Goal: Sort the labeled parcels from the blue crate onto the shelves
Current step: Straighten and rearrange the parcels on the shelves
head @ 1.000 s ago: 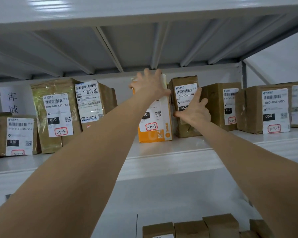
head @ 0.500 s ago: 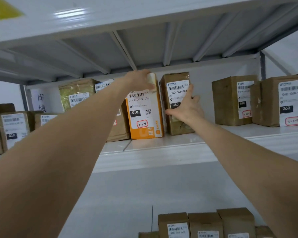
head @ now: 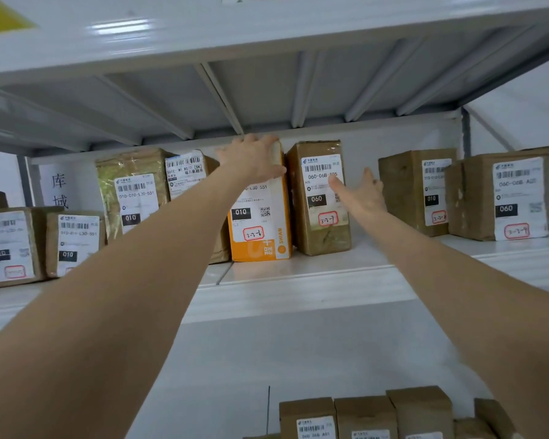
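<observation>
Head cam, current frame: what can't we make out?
Head view:
- the blue crate: out of frame.
- orange parcel label top: hidden by the left hand.
- far-left parcel: red-circled code blurred.
- lower-shelf parcels: cut off by the bottom edge.
- right hand: contact with the brown parcel unclear.

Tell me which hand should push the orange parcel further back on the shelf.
Left. The left hand grips the top of the orange parcel; the right hand is open by the brown 060 parcel, off the orange one.
</observation>
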`<state>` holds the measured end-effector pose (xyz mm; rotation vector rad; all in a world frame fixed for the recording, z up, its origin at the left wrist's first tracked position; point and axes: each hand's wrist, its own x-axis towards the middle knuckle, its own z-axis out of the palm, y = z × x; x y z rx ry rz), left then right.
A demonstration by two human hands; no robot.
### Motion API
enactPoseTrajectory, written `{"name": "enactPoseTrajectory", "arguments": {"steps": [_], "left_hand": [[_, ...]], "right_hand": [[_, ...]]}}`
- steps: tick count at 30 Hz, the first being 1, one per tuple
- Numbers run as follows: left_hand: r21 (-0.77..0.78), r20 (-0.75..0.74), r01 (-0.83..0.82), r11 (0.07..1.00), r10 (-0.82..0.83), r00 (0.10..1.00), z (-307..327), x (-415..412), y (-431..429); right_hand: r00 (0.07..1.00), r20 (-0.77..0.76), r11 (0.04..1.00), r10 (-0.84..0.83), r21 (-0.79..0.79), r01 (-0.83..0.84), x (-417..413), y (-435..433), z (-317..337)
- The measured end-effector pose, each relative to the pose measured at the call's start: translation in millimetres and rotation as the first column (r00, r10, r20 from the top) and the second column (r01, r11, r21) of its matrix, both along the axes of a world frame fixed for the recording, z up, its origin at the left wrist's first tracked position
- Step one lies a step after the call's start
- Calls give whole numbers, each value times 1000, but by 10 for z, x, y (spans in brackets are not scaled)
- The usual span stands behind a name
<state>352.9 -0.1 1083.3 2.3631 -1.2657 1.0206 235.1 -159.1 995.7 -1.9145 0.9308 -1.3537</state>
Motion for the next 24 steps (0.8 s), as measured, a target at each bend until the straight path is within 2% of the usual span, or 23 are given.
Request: {"name": "enactPoseTrajectory", "arguments": {"steps": [3, 7, 10, 14, 17, 19, 21, 24], "left_hand": [[-14, -7, 0, 1000, 0, 1000, 16, -23, -6], [2, -6, -4, 1000, 4, 1000, 23, -27, -1], [-2, -8, -12, 1000, 12, 1000, 14, -10, -4], [-7, -20, -6, 1000, 6, 1000, 9, -11, -16], [-24, 65, -67, 997, 69, 995, -32, -81, -60], [-94, 204, -28, 995, 47, 978, -51, -160, -114], [-138, 338, 85, 987, -33, 940, -54, -283, -201], [-84, 366, 233, 969, -187, 912, -112, -555, -409]], "right_hand": [[999, -7, 999, 33, 8, -33, 13, -1, -13], [965, -109, 971, 241, 12, -241, 120, 56, -72], [965, -167, 979, 202, -7, -206, 146, 99, -71], [974, -124, 980, 191, -37, -197, 132, 110, -48], [965, -189, 971, 180, -121, -205, 156, 197, -37], [968, -244, 969, 66, -217, -121, 121, 251, 1], [952, -280, 930, -127, -367, 16, -10, 244, 42], [889, -291, 824, -354, -547, 149, -306, 159, 87]]}}
